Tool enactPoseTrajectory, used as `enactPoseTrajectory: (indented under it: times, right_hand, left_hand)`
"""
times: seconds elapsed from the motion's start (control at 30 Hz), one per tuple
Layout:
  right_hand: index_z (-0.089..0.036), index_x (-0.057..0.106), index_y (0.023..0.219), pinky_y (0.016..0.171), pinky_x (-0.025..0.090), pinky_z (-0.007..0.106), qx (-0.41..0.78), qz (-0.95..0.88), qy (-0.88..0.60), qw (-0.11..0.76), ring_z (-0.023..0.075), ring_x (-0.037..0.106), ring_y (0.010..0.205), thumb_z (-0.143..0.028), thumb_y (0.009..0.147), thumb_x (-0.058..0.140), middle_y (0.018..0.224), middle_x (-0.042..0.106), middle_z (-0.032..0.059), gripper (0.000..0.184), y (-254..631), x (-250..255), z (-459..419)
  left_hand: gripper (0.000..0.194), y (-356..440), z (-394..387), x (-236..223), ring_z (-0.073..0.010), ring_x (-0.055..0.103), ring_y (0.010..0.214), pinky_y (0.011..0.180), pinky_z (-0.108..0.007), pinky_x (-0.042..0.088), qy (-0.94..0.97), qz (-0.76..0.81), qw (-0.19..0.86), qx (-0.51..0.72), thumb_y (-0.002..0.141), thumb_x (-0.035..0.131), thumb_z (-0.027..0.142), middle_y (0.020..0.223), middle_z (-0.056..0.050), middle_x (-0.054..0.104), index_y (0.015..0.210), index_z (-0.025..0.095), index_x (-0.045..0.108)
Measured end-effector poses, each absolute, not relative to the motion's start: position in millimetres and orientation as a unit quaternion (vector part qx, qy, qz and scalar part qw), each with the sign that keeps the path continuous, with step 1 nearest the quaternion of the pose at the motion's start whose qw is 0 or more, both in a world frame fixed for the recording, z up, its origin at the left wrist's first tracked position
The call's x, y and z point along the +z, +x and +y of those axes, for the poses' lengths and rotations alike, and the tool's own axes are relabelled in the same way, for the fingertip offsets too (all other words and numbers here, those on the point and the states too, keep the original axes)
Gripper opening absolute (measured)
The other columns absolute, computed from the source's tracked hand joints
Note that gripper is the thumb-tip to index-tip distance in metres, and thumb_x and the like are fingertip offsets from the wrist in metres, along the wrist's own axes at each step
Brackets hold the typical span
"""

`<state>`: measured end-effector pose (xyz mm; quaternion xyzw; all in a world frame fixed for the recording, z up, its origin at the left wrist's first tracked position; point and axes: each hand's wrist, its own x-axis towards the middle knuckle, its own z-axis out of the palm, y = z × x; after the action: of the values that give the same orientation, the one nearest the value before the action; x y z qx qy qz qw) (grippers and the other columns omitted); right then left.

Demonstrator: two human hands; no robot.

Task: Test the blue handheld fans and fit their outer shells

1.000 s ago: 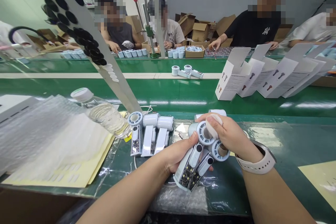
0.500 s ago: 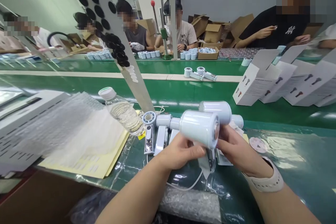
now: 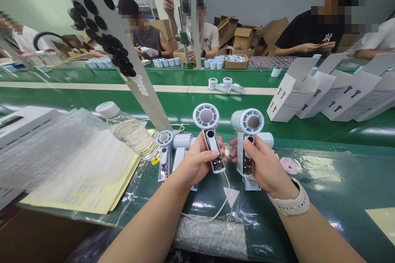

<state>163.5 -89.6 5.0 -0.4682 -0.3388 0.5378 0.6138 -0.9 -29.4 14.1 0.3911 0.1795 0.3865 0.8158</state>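
My left hand grips a light-blue handheld fan by its handle, the round grille facing me and the thumb on the handle's front. A white cable runs down from the base of its handle. In my right hand is a second handheld fan, upright, its head turned slightly to the right; my thumb lies on its dark front panel. The two fans are apart, side by side. Behind my hands, several more fans rest on the table, partly hidden. A triangular paper piece lies below.
A water bottle leans at the left, beside yellow sheets and bubble wrap. A slanted metal post rises behind. Open white boxes stand at right on the green conveyor. Co-workers sit across it.
Both fans have turned from side-on to face me and moved apart. The triangular paper has left the handle and lies on the table. My view has shifted slightly right.
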Motion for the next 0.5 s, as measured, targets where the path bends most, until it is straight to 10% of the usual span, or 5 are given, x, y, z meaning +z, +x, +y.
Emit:
enactPoseTrajectory:
  times: [0.5]
  right_hand:
    - [-0.025,0.067,0.103,0.073,0.057,0.029,0.635,-0.381,-0.349,0.574,0.0153,0.063,0.084,-0.033,0.081,0.079,0.098,0.064,0.0021,0.026,159,24,-105]
  left_hand:
    - [0.048,-4,-26,14,-0.0116,0.06,0.068,0.063,-0.027,0.051,0.406,0.152,0.794,0.427,0.068,0.077,0.02,0.084,0.003,0.058,0.11,0.022,0.053]
